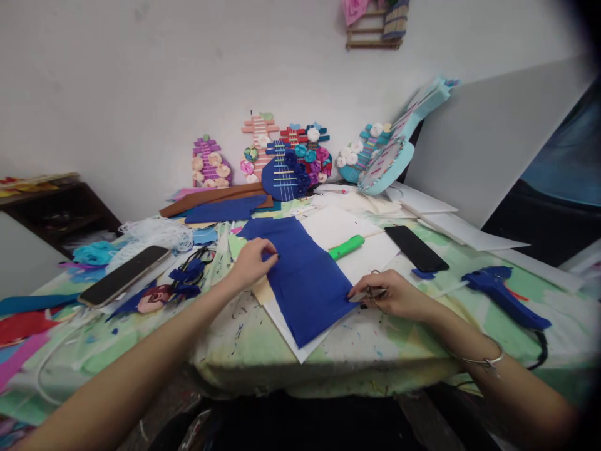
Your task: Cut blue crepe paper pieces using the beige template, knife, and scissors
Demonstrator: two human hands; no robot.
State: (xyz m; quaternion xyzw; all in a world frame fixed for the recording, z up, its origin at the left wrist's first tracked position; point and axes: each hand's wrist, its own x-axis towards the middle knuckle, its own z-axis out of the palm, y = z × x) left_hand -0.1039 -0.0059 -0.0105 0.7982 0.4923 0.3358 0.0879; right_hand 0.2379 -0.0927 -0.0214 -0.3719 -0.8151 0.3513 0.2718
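A blue felt sheet [300, 275] lies on white paper [286, 329] in the middle of the table [244, 351]. My left hand [251, 263] pinches the sheet's left edge, fingers closed on it. My right hand [392, 294] rests at the sheet's right edge, closed round a pair of small scissors [370, 293] whose blades touch the felt. A green marker [346, 247] lies just behind the sheet.
A black phone [123, 274] lies at the left, another phone [416, 248] at the right. A blue glue gun [504, 294] sits far right. Felt guitar crafts [286, 166] lean on the wall behind. Felt scraps [28, 326] and string cover the left side.
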